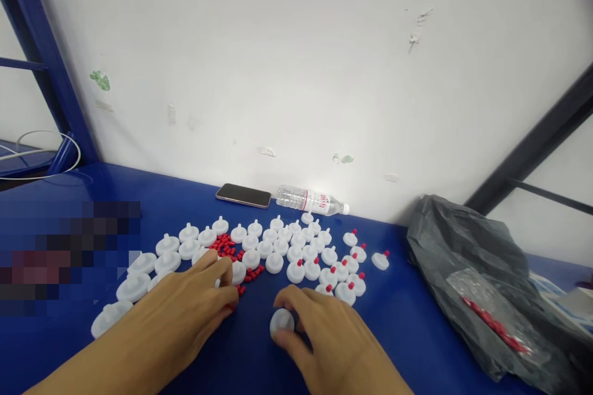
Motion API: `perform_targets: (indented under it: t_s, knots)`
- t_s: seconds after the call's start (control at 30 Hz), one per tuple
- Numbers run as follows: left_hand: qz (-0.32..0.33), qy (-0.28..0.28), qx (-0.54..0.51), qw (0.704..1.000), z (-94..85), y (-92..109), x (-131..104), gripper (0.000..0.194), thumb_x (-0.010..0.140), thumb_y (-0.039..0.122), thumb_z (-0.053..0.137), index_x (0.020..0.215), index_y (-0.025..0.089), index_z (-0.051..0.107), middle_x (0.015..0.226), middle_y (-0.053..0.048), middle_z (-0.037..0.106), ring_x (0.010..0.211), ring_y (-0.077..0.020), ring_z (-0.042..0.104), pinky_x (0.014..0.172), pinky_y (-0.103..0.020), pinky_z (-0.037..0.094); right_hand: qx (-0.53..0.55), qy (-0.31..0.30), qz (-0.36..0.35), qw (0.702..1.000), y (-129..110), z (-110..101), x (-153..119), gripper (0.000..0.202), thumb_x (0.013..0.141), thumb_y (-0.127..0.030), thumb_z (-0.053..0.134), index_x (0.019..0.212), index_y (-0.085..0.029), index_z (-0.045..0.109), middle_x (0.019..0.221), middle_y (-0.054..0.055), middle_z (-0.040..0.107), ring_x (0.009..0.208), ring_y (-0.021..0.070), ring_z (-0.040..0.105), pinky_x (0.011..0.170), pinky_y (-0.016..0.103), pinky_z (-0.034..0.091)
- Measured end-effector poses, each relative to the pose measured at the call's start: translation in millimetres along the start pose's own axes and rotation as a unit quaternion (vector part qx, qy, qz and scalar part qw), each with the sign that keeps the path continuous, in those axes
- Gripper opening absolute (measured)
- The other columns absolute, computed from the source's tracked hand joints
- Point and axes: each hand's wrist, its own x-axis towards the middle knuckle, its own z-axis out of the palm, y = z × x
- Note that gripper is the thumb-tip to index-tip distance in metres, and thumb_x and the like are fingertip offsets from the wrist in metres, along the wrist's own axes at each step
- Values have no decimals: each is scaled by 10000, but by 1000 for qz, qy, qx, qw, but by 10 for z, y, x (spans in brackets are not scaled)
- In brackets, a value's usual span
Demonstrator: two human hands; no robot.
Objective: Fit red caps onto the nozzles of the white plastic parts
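A white disc [281, 321] sits pinched between thumb and curled fingers of the right hand [331, 330], low over a blue table [148, 191]; the left hand [189, 296], fingers bent, dips among loose red caps [225, 247] (whether it grips one cannot be told). Apparently capping is underway, calling next for a steady disc. Around: eleven capped discs [295, 272], dozens bare, one phone [243, 195], one bottle [293, 197].

A white disc [282, 323] (round, slightly translucent) is sitting pinched in the right hand [333, 333]. Loose red caps [253, 273] are lying beside the left hand [194, 290].
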Motion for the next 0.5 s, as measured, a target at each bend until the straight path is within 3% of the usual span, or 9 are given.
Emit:
perform_targets:
  t_s: [0.1,0.17,0.27,0.37,0.5]
  knots:
    - [52,96,3,994,93,-66,-45,357,1040,102,559,1058,279,869,1150,-100,848,1080,-321,839,745,-397,649,13,-26,11,1000,29,2,31,504,903,-199,945,1366,-332,800,1292,8,873,1089,298,877,858,352,620]
    - [93,178,-5,980,113,-76,-60,346,1060,150,516,1045,263,842,1074,-91,851,969,-298,849,655,-374,608,-3,-47,14,999,26,-13,51,368,909,-182,922,1243,-306,827,1220,5,870,1038,304,879,809,361,616]
    - [125,271,-38,954,56,-20,-60,300,1052,187,516,985,268,797,943,-32,839,797,-221,835,598,-338,573,-13,-31,11,999,17,-16,54,282,932,-158,861,1167,-303,808,1082,-16,875,953,303,880,753,359,594]
    - [109,321,-72,938,-29,72,-64,254,991,174,542,911,284,757,838,30,814,687,-158,800,600,-296,568,-7,21,-19,1000,27,18,39,288,979,-178,803,1230,-318,784,1062,-24,885,948,296,886,768,357,601]
    - [77,332,-117,933,-60,145,-94,206,985,203,583,900,306,741,823,72,801,659,-118,762,629,-236,568,-8,78,-73,994,13,54,34,383,1026,-201,754,1386,-333,760,1246,6,879,1045,276,883,859,351,636]
